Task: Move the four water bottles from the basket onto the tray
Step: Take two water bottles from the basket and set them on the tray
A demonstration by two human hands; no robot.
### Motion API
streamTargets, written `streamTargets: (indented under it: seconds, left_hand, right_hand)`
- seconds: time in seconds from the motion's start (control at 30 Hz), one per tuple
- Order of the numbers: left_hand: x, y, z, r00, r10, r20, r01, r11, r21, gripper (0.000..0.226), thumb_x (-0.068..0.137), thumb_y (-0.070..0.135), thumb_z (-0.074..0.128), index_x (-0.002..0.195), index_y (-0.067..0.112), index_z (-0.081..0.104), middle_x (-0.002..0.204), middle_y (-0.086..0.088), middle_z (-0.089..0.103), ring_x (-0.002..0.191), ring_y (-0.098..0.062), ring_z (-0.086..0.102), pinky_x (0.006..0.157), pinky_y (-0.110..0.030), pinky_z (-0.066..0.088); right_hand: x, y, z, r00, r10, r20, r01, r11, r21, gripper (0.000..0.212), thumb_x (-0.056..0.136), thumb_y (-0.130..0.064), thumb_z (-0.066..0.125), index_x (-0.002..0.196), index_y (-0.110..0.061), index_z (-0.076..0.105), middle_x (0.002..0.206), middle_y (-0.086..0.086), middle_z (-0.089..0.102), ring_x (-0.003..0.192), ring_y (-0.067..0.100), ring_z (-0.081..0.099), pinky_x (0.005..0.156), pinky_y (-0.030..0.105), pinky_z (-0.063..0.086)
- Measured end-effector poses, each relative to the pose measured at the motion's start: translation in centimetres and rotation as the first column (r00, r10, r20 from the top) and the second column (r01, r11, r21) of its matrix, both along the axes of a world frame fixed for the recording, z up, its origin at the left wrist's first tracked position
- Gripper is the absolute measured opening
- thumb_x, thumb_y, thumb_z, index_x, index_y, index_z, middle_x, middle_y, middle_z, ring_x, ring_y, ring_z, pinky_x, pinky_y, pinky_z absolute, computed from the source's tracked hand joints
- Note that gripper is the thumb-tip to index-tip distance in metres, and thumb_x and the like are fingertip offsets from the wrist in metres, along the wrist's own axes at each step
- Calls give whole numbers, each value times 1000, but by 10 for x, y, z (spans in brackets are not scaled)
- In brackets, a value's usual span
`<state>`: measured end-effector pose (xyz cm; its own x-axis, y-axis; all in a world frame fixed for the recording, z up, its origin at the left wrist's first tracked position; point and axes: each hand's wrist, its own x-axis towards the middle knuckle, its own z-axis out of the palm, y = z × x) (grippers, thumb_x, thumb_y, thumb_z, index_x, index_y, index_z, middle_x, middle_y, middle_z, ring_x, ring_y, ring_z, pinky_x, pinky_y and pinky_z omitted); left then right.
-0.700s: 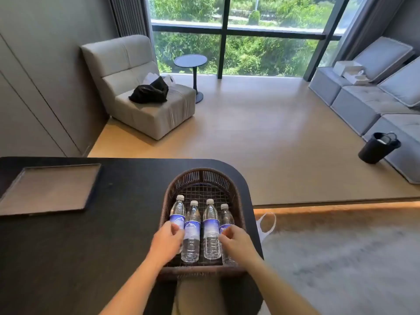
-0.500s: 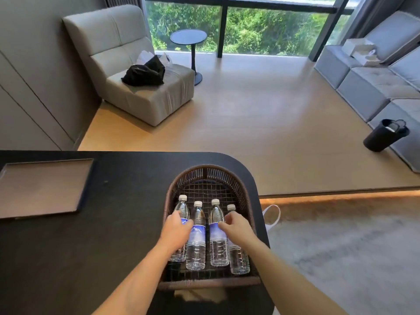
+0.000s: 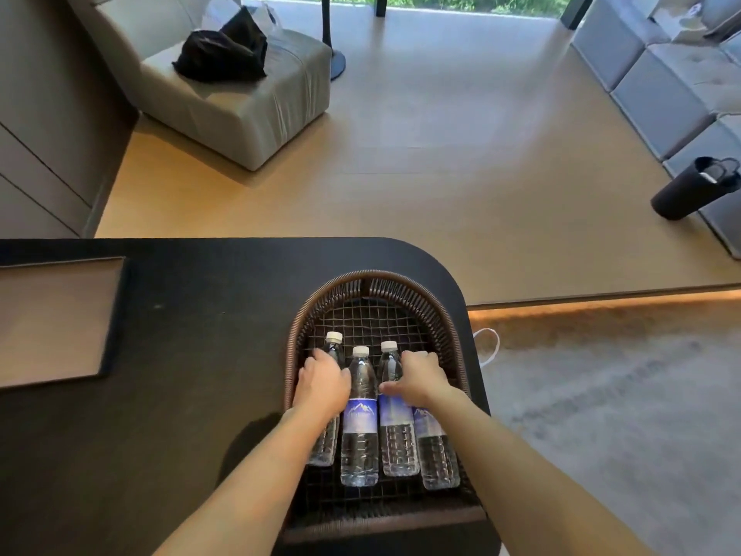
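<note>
- Basket [image 3: 453, 335]: woven, dark brown, on the right part of the black table [image 3: 192, 415]. Holds all four bottles, lying side by side, caps pointing away from the person.
- Tray [image 3: 56, 319]: flat, tan base, dark rim; far left on the table, well apart from the basket. Nothing on it.
- Left hand [image 3: 322, 385]: laid over the leftmost bottle [image 3: 325, 447], fingers curled round its upper part; appears to be gripping it, though the bottle is not lifted.
- Right hand [image 3: 421, 379]: over the rightmost bottle [image 3: 437, 455], its cap hidden beneath; thumb touches the neighbouring bottle [image 3: 397, 435]. Whether the grasp is closed cannot be told.
- Remaining bottle [image 3: 359, 435]: second from left, untouched.
- Step in hand, as judged: first pickup, one bottle per hand; none transferred.
- Next move calls for: firm closure on both outer bottles, lift clear of the basket rim, carry leftward across to the tray.
</note>
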<state>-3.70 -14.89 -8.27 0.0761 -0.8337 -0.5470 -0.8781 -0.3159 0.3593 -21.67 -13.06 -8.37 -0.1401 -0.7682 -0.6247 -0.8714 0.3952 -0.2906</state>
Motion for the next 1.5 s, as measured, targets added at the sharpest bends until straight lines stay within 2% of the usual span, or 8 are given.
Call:
streamTargets:
  seconds: [0.27, 0.47, 0.7, 0.8, 1.03, 1.17, 1.33, 1.5]
  left_hand:
    - [-2, -4, -4, 997, -41, 63, 47, 995, -84, 52, 94, 34, 68, 132, 1, 51, 125, -16, 60, 113, -30, 61, 95, -40, 51]
    - [7, 22, 7, 996, -57, -71, 39, 973, -229, 67, 89, 35, 74, 141, 4, 45, 129, -13, 55, 121, -29, 53, 102, -39, 46]
    - [33, 67, 21, 958, -155, -243, 86, 958, -274, 75, 82, 39, 81, 145, 22, 45, 126, 6, 44, 120, -13, 48, 96, -33, 47]
    - [44, 77, 28, 938, -194, -287, 109, 952, -287, 75, 80, 44, 82, 143, 34, 41, 125, 11, 48, 109, -2, 47, 87, -27, 44]
    - [57, 93, 42, 898, -206, -390, 68, 938, -339, 76, 74, 39, 89, 141, 21, 57, 127, 9, 67, 117, -9, 63, 96, -31, 53]
    - [67, 109, 55, 858, -255, -446, 69, 917, -392, 64, 74, 42, 87, 131, 26, 62, 112, 16, 70, 102, 1, 66, 85, -29, 58]
    - [78, 128, 79, 806, -341, -484, 54, 856, -514, 64, 75, 37, 87, 133, 23, 61, 114, 13, 70, 105, -2, 65, 85, -26, 58]
    - [100, 155, 112, 761, -399, -512, 6, 793, -609, 73, 74, 37, 87, 140, 22, 58, 128, 8, 67, 115, -7, 63, 86, -25, 58]
  right_hand:
    - [-6, 7, 6, 996, -62, 71, 66, 997, -48, 52, 73, -58, 86, 80, -23, 49, 96, 4, 53, 105, 28, 46, 88, 45, 48]
    - [-10, 44, 14, 939, -140, 315, 213, 954, -211, 46, 73, -39, 91, 108, -28, 64, 113, 0, 56, 111, 20, 51, 100, 41, 45]
    - [-6, 105, 19, 784, -183, 593, 366, 908, -204, 71, 87, -32, 83, 143, -44, 41, 129, -20, 65, 118, 4, 65, 94, 28, 58]
    - [-3, 121, 23, 780, -211, 590, 412, 882, -230, 73, 88, -30, 83, 143, -48, 39, 124, -34, 63, 116, -7, 63, 86, 13, 55]
    - [13, 148, 43, 815, -196, 545, 450, 806, -384, 63, 86, -33, 85, 128, -57, 45, 122, -46, 59, 117, -12, 60, 91, 10, 52]
    - [24, 161, 58, 805, -194, 561, 504, 723, -473, 67, 84, -33, 86, 136, -46, 45, 130, -25, 62, 122, 2, 62, 95, 19, 56]
    - [44, 184, 92, 842, -175, 510, 494, 630, -599, 72, 83, -29, 87, 137, -42, 42, 140, -4, 61, 127, 13, 60, 92, 8, 50]
    - [80, 222, 129, 865, -159, 476, 484, 518, -706, 71, 82, -28, 88, 137, -41, 44, 141, -2, 62, 129, 17, 59, 103, 33, 56]
